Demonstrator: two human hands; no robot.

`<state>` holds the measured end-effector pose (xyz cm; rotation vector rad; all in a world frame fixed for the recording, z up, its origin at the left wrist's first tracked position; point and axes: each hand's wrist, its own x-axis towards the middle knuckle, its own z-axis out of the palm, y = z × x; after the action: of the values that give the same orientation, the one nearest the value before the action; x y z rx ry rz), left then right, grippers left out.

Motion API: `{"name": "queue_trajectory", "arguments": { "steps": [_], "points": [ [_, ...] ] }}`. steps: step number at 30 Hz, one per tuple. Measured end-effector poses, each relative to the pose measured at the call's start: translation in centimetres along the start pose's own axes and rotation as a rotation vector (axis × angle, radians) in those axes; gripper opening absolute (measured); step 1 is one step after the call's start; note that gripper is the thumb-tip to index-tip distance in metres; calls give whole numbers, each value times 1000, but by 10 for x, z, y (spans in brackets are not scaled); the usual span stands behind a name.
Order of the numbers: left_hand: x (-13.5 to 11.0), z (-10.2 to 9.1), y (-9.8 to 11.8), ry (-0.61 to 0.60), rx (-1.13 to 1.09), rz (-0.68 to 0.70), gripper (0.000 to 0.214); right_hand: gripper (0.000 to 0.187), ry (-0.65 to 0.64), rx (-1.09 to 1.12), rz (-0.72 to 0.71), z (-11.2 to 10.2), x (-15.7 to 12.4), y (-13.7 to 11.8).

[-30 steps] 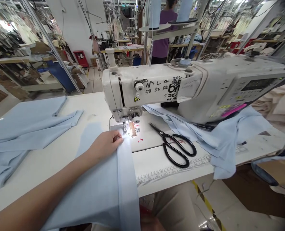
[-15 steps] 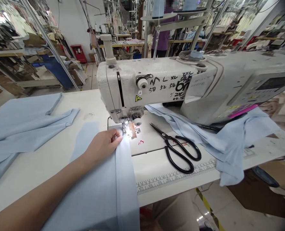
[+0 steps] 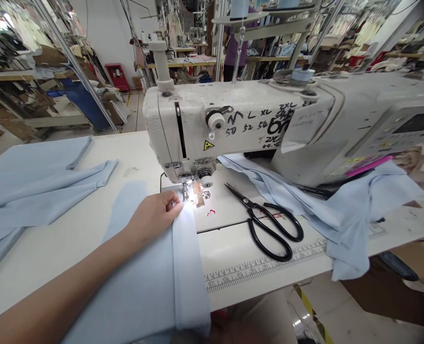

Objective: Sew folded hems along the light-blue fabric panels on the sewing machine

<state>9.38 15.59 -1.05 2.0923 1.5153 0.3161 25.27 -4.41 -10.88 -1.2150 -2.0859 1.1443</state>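
Note:
My left hand point(image 3: 157, 210) is closed in a pinch on the light blue fabric point(image 3: 143, 291), right in front of the presser foot point(image 3: 185, 192) of a white sewing machine point(image 3: 183, 124). A folded strip runs down the fabric's right side, over the table's front edge. At the bottom edge of the picture, below the table and close to the fabric's lower end, a dark, smeared shape looks like my right hand point(image 3: 233, 333); its fingers cannot be made out. Black-handled scissors point(image 3: 251, 208) lie slightly spread on the machine bed and table, right of the needle.
More light blue pieces point(image 3: 36, 186) lie on the table at the left. Another blue piece point(image 3: 348, 229) runs behind the scissors and hangs over the front edge. A printed ruler point(image 3: 262, 267) follows that edge. Further back, a person in purple point(image 3: 233, 52) stands among worktables.
The lower end of the fabric has shifted, and its bottom edge now shows. The machine and scissors appear slightly further right as the view shifts. My left hand keeps its pinch by the presser foot.

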Motion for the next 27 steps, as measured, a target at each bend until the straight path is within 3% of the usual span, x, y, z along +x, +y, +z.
{"name": "queue_trajectory", "arguments": {
  "steps": [3,5,7,9,12,15,17,21,27],
  "points": [
    [0,0,0,-4,10,3,18,14,-59,-68,-54,-39,18,-21],
    [-1,0,0,1,21,18,18,21,-26,-136,-80,-69,38,-33],
    [0,0,-1,9,14,33,18,34,82,-336,-140,-95,64,-39],
    [1,1,-1,18,8,45,19,57,116,-568,-230,-111,87,-36],
    [2,0,-2,23,41,54,18,76,48,-749,-219,-118,105,-23],
    [-7,-2,-1,131,213,82,24,77,23,-793,-167,-115,104,-15],
    [-21,-1,0,211,366,198,23,77,28,-801,-170,-114,101,-15],
    [-52,12,-2,122,383,536,22,75,48,-800,-202,-112,100,-17],
    [-62,34,-23,136,421,555,45,75,74,-784,-274,-116,103,-10]
  ]
}}
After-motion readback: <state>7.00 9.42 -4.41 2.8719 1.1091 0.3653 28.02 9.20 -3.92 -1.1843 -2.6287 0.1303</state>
